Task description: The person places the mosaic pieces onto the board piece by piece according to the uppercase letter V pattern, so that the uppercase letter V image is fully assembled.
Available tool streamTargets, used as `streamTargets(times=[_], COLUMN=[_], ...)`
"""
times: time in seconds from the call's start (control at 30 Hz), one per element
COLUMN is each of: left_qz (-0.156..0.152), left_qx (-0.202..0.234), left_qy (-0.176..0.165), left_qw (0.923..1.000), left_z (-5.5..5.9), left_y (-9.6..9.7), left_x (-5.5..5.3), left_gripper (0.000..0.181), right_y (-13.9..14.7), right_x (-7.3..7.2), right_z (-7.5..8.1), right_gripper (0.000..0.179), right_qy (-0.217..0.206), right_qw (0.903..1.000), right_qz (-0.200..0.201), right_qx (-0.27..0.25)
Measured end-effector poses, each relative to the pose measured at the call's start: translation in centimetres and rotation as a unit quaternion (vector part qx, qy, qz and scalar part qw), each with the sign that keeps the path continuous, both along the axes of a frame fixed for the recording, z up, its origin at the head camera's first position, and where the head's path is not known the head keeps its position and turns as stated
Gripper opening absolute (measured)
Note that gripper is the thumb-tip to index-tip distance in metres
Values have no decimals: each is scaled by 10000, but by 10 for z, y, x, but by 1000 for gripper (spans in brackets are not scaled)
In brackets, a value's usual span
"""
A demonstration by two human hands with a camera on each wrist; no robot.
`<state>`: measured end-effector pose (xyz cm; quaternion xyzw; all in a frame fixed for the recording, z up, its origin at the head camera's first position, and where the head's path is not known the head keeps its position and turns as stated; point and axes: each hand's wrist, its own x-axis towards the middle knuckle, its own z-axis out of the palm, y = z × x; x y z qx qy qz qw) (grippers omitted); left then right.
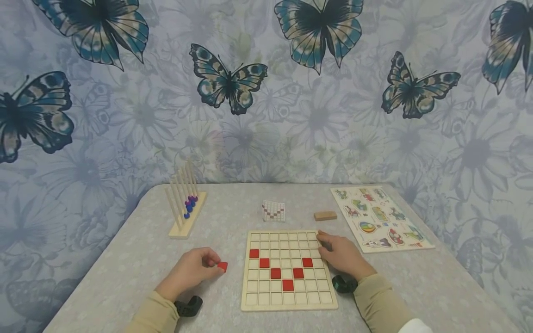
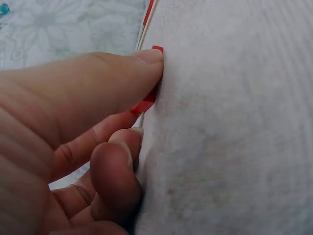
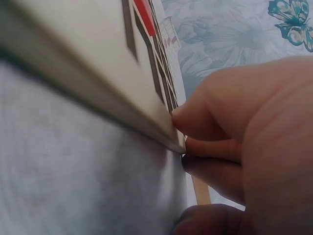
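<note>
Left of the grid board, my left hand [image 1: 192, 273] pinches a red square tile [image 1: 223, 267] between thumb and fingers, just over the tablecloth. In the left wrist view the thumb covers most of that red tile [image 2: 145, 105]. The pale wooden grid board [image 1: 289, 306] lies flat in front, with several red tiles [image 1: 275, 274] set in its cells in a V shape. At the board's upper right edge my right hand [image 1: 342, 253] holds on. The right wrist view shows the thumb on the top face and fingers against the edge of the board [image 3: 98, 63].
Behind the board lies a small pattern card [image 1: 273, 211] with a similar V. Beside it is a wooden block [image 1: 325, 216]. A peg stand [image 1: 187, 222] with blue and purple beads stands at the left back. At right lies a picture puzzle board [image 1: 381, 219].
</note>
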<state>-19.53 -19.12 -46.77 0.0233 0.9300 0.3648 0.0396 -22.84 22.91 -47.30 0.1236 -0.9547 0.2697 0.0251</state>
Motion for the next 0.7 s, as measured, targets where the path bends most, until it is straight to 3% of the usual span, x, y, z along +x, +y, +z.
streamTargets(times=[0.3, 0.7], left_qz=[-47, -166], left_qx=[81, 218], left_qy=[75, 292], left_qw=[9999, 9992], left_z=[-2, -1], left_y=[-1, -3], left_x=[-1, -1], left_gripper=[30, 9], right_y=[1, 2], right_x=[0, -2], right_z=[-2, -3], right_gripper=[44, 44], right_qy=[-40, 95], right_qw=[10000, 9999], right_qz=[-16, -12], right_qx=[17, 74])
